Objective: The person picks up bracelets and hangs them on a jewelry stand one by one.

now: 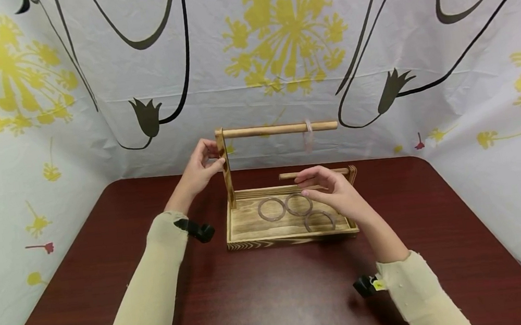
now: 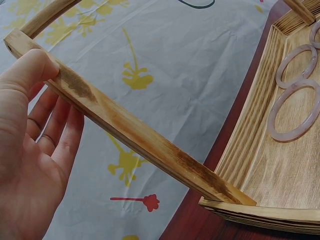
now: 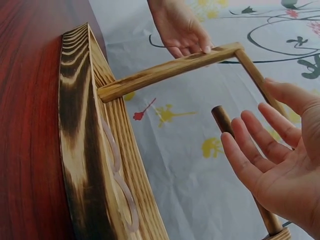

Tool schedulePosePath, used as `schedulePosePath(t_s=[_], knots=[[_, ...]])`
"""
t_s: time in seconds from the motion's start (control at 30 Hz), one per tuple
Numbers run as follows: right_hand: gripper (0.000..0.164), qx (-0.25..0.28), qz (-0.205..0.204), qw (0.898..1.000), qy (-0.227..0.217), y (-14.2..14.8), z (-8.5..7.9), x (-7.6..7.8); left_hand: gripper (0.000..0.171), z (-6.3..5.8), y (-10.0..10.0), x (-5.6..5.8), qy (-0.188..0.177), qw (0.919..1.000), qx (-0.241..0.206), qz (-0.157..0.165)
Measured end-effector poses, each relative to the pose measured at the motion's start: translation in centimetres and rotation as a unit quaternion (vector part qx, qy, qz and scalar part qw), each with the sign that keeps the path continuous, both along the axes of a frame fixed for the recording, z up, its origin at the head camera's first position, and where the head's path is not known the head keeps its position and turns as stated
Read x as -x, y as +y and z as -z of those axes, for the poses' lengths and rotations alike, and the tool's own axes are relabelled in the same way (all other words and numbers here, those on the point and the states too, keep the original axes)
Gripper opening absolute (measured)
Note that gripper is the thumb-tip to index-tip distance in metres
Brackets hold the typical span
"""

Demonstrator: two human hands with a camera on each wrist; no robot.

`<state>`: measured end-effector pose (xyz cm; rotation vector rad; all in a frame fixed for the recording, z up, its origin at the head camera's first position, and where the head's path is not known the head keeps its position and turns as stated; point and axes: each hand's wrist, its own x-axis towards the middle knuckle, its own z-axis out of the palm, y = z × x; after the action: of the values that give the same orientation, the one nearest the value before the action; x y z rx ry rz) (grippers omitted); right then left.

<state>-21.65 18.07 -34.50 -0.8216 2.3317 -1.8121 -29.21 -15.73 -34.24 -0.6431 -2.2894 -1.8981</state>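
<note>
A wooden jewelry stand has a shallow tray (image 1: 291, 239), a tall post (image 1: 227, 178) with an upper rod (image 1: 262, 131), and a lower rod (image 1: 286, 176). My left hand (image 1: 197, 174) grips the post near its top, thumb on one face and fingers behind it. One pale pinkish bangle (image 1: 309, 138) hangs from the upper rod toward its free end. Three more lie in the tray, among them a bangle (image 2: 270, 125) toward the post side. Over the tray's right part, my right hand (image 1: 334, 192) holds nothing; its relaxed fingers (image 3: 242, 157) overlap the lower rod in the right wrist view.
The stand rests on a dark red-brown table (image 1: 273, 297). Behind and beside it hangs a white cloth (image 1: 184, 154) printed with yellow flowers and dark stems. A black wrist camera is strapped at each sleeve.
</note>
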Motion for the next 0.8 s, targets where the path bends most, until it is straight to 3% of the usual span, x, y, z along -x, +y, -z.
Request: schedulePosePath(t_s=[0.57,0.8], knots=[[0.036,-0.035,-0.003,0.999,-0.005,-0.9,1.0,0.0,0.027,-0.3,0.1,0.3,0.014,0.9999,-0.005,0.0],[0.035,-0.032,-0.012,0.999,-0.015,-1.2,2.2,0.0,0.027,0.1,0.1,0.3,0.01,0.9999,-0.001,-0.003]])
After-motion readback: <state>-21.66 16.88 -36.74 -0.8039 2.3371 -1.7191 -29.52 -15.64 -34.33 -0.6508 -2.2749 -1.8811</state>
